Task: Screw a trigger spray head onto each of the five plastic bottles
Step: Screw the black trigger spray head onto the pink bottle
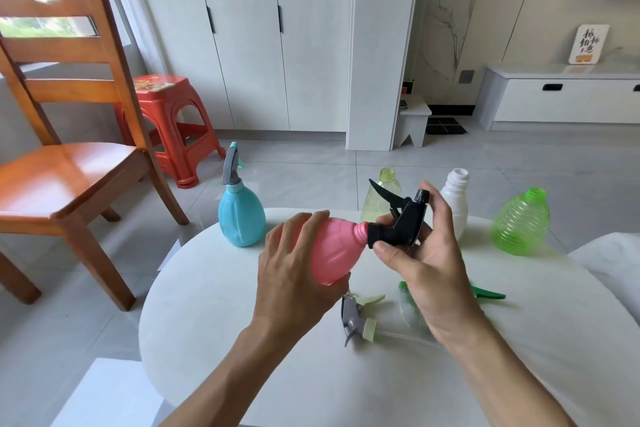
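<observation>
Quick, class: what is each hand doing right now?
Left hand: closed around the pink bottle.
Right hand: grip on the black spray head.

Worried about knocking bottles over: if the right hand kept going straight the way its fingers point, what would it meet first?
Probably the pale yellow-green bottle, standing open just beyond the right hand and the black spray head; depth is unclear.

Above the white table, the left hand grips a pink bottle lying sideways while the right hand holds the black spray head at its neck, near a capped blue bottle.
</observation>
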The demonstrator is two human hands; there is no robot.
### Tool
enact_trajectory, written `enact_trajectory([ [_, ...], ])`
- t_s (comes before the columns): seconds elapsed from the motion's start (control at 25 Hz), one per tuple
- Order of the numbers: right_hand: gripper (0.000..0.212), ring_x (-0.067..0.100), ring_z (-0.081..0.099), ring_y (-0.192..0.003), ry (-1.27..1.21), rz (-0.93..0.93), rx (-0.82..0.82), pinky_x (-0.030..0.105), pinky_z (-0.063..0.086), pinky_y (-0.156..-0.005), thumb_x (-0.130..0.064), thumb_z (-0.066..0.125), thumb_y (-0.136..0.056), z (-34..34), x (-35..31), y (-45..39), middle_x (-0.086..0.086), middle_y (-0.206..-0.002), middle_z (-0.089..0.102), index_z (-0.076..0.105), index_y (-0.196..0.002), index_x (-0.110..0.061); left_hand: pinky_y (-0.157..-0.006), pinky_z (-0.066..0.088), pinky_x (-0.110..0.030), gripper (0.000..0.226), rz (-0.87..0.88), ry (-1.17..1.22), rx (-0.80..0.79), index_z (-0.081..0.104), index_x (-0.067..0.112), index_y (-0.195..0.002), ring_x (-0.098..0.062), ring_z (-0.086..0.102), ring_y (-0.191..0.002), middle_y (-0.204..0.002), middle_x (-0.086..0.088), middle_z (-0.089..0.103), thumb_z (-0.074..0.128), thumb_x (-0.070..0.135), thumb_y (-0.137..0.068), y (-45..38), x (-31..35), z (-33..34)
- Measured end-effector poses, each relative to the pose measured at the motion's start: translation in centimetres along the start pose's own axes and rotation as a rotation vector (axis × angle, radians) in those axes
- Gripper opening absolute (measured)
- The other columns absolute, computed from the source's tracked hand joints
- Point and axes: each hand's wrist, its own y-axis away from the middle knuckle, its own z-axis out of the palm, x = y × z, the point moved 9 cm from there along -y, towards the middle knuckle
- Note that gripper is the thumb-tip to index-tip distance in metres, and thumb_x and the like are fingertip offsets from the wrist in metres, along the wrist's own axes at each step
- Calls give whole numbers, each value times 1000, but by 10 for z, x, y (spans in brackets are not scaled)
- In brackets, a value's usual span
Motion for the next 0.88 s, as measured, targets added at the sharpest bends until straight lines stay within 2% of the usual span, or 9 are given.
enact_trajectory([
  [0.12,95,21,70,-99,175,-58,-74,34,51,-95,-8,76,-77,-1,-10,-3,3,-103,74,26,-144,-53,-83,52,-45,86,43,-50,-49,47,27,-135,-26,49,-112,-130,1,55,85,39,-59,0,0,2],
  [0.24,99,23,70,-101,250,-100,-117,37,49,-99,-14,78,-75,1,-10,-2,1,-109,71,22,-145,-55,-83,51,-47,84,59,-67,-98,46,30,-134,-27,49,-113,-130,3,54,81,41,-59,1,-2,4],
  [0.36,108,19,65,-111,365,-159,-90,28,47,-101,-20,82,-72,3,-8,-1,-5,-140,49,12,-148,-53,-82,51,-46,85,60,-61,-122,46,31,-134,-26,49,-112,-130,6,53,81,42,-58,1,-6,5],
  [0.44,110,15,41,-139,611,-300,-111,18,31,-110,-30,84,-74,7,-16,0,-5,-159,25,7,-152,-46,-82,52,-45,86,54,-48,-134,45,33,-134,-24,49,-111,-129,8,52,79,44,-56,0,-6,6],
  [0.52,110,15,18,-150,962,-508,-167,23,20,-116,-34,82,-76,15,-26,4,-1,-164,11,7,-156,-29,-81,52,-45,85,67,-41,-165,44,35,-133,-23,49,-110,-128,9,52,77,45,-56,1,-5,8],
  [0.6,111,26,28,-147,1157,-577,-221,40,29,-114,-22,84,-75,18,-28,5,6,-161,23,9,-156,-16,-80,52,-44,83,74,-28,-209,43,36,-132,-22,49,-108,-126,10,52,75,48,-57,5,-6,11],
  [0.68,106,34,55,-119,1173,-566,-242,45,44,-96,-11,82,-76,19,-29,5,11,-137,55,12,-155,-11,-79,52,-44,81,67,-20,-242,43,37,-132,-21,48,-107,-126,11,52,73,51,-58,7,-8,13],
  [0.76,100,31,62,-89,1203,-582,-219,37,45,-79,-10,80,-77,20,-33,10,7,-103,68,16,-154,-8,-79,52,-43,81,57,-12,-248,43,37,-132,-21,48,-105,-125,11,53,74,50,-58,8,-9,12],
  [0.88,89,11,60,-83,1025,-367,-241,23,40,-72,-33,70,-83,15,-27,13,-15,-91,67,20,-156,-21,-79,52,-44,83,46,-2,-224,43,36,-132,-23,50,-106,-126,10,53,77,46,-57,5,-9,10],
])
